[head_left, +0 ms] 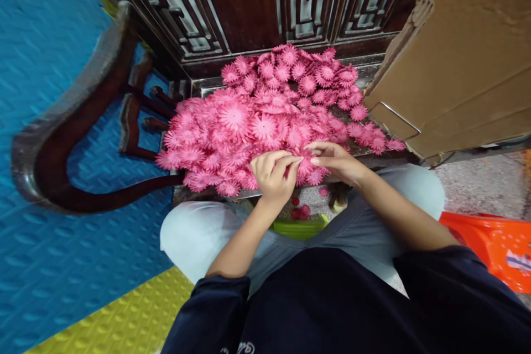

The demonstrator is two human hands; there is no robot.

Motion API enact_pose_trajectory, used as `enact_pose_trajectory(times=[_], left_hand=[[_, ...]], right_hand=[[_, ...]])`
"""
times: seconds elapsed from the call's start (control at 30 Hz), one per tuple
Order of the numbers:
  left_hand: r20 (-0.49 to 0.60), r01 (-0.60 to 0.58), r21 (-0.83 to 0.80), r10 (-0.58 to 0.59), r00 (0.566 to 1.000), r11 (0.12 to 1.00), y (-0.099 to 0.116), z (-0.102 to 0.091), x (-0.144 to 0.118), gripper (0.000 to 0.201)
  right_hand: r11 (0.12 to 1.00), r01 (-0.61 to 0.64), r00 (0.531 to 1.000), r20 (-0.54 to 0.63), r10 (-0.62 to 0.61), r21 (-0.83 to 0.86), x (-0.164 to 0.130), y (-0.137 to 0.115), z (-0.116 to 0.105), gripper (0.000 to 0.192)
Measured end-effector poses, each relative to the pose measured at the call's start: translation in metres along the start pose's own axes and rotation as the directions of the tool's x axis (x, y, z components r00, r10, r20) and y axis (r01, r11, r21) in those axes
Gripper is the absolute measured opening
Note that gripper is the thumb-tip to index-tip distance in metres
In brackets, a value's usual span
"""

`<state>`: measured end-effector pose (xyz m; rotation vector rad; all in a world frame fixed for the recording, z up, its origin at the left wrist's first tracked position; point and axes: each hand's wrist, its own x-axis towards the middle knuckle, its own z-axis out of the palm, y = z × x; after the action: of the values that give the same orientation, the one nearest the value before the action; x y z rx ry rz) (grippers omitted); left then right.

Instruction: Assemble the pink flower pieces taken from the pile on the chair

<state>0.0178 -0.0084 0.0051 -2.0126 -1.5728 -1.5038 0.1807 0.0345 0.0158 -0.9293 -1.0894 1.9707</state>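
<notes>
Pinching one pink daisy-shaped flower head (306,168) just right of the frame's centre, the left hand (276,170) and right hand (335,162) both keep a fingertip grip on it. This piece seems partway done; a heap of similar flower heads (236,117) covers the worktop (365,161) mid-frame, finished or waiting, I cannot tell.

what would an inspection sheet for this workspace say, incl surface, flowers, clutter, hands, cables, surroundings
Surface: dark wooden bench, mostly covered
Flowers: pink flowers, heaped loosely, overlapping
Clutter: large cardboard at right; red pieces on the floor
Hands: left hand pinches one flower; right hand has fingertips at it, grip unclear
Cables: nothing seen
Surroundings: wooden lattice panels behind, blue mat at left, orange plastic item at right
</notes>
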Motion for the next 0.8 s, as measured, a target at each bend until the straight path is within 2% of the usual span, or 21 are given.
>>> enact_pose_trajectory(times=[0.17,0.4,0.5,0.67,0.8], left_hand=[[0.096,-0.045,-0.043,0.049,0.994,0.998,-0.0002,0.0014,-0.0013,0.002],[0.128,-0.073,-0.096,0.085,0.988,0.993,0.0023,0.0043,-0.0031,0.007],[0.116,-0.077,-0.107,0.09,0.989,0.991,0.0026,0.004,-0.0032,0.006],[0.07,-0.104,-0.085,0.11,0.992,0.991,0.002,0.0024,-0.0047,0.004],[0.046,-0.155,-0.144,0.163,0.986,0.977,0.0028,0.0033,-0.0067,0.011]], right_hand=[[1.0,-0.021,0.999,0.046,0.022,-0.019,-0.0025,0.0002,0.0003,0.027],[0.994,0.023,0.992,0.125,-0.009,-0.11,-0.0038,-0.0056,0.0022,0.03],[0.992,0.041,0.99,0.136,-0.024,-0.123,-0.0037,-0.0074,0.0028,0.027],[0.991,0.069,0.997,0.051,-0.064,-0.112,-0.0025,-0.0066,0.0016,0.018],[0.994,0.048,0.997,0.063,-0.042,-0.096,-0.0029,-0.0065,0.0011,0.017]])
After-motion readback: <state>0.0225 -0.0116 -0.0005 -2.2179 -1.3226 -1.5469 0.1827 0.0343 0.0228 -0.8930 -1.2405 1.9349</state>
